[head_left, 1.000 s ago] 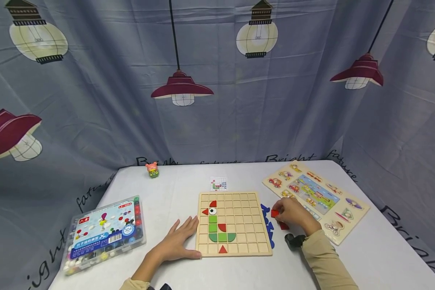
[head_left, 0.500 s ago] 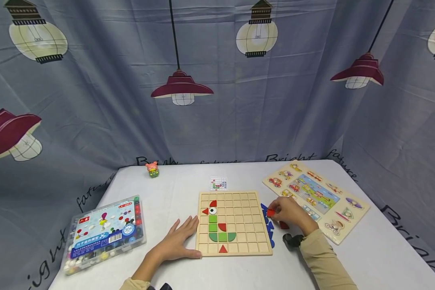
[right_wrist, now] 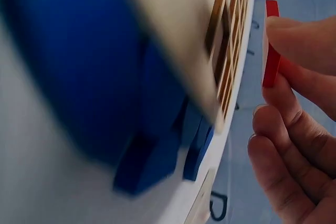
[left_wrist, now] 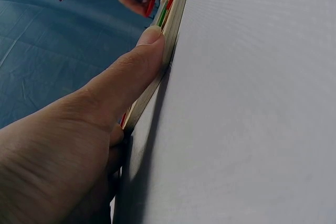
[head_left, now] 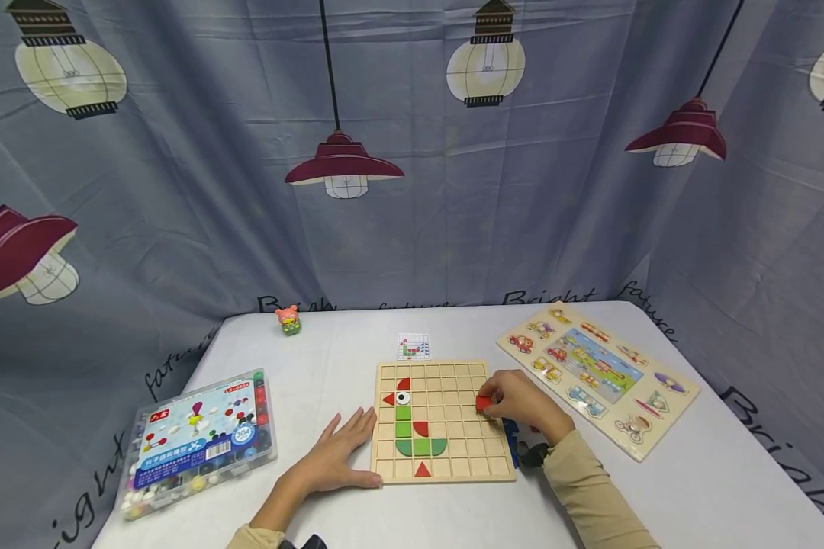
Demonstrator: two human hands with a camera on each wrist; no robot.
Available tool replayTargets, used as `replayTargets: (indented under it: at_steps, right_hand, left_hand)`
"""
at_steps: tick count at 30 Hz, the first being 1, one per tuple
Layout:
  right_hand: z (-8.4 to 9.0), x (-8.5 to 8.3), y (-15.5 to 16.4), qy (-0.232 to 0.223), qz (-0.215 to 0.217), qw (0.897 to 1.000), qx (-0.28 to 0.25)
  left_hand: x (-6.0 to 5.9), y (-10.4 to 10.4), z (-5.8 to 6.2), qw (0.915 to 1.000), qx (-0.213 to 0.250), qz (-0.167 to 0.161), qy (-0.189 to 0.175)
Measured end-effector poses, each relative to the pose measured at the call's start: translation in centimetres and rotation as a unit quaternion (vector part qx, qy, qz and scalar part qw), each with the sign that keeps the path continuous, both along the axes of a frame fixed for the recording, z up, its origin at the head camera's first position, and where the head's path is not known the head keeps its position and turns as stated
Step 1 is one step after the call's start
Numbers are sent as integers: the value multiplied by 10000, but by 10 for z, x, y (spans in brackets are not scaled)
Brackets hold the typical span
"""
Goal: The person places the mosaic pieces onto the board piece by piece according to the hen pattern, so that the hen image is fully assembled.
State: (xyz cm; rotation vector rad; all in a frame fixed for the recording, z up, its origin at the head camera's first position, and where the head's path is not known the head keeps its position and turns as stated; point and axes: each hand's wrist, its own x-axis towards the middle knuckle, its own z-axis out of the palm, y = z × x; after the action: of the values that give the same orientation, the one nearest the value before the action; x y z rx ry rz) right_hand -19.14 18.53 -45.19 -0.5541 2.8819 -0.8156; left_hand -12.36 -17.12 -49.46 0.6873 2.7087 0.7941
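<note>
My right hand [head_left: 525,402] pinches a flat red wooden tile [head_left: 483,402] between thumb and fingers, over the right side of the gridded wooden board [head_left: 467,428]. Seen edge-on in the right wrist view, the red tile [right_wrist: 271,51] stands upright in the pinch. On the board's left part lie green squares [head_left: 403,429], rounded green corners, red pieces [head_left: 420,431] and a white eye piece [head_left: 403,398], laid out like a bird. My left hand [head_left: 335,456] rests with fingers spread beside the board, its thumb [left_wrist: 149,38] against the board's edge.
Blue pieces [head_left: 511,436] lie along the board's right edge, partly hidden by the right hand. Behind the board sits a small picture card [head_left: 413,347]. A vehicle puzzle [head_left: 632,396] lies right, a molecule-model box [head_left: 199,442] left, and a bear figurine [head_left: 289,321] at the back.
My right hand has lifted the red tile from the table right of the board and carried it left over the board's right columns. My left hand stays in place.
</note>
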Motion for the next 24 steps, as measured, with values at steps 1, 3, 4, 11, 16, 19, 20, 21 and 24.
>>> replayTargets:
  at_steps: [1, 3, 4, 11, 16, 19, 20, 21, 24]
  right_hand:
    - [0, 0, -3, -26, 59, 10000, -45]
    - [1, 1, -10, -77, 92, 9999, -108]
    - [1, 1, -13, -61, 124, 9999, -97]
    - [7, 6, -46, -168, 596, 9980, 102]
    - [8, 10, -67, -233, 917, 9953, 193]
    - [6, 12, -74, -255, 1014, 9942, 263]
    - [5, 13, -75, -262, 1034, 9939, 290]
    - [4, 13, -76, -299, 1025, 9938, 322]
    - [2, 13, -79, -333, 1025, 9935, 358]
  left_hand:
    - [0, 0, 0, 10000, -7, -1, 5]
    - [0, -1, 0, 10000, -17, -10, 17]
    - [0, -1, 1, 10000, -22, -15, 19]
    - [1, -1, 0, 10000, -14, 10, -12]
    - [1, 0, -1, 10000, 4, 24, -30]
    - [0, 0, -1, 10000, 20, 9, -48]
    - [0, 0, -1, 10000, 28, 6, -52]
    - [0, 0, -1, 10000, 27, 3, -48]
    - [0, -1, -1, 10000, 0, 3, -42]
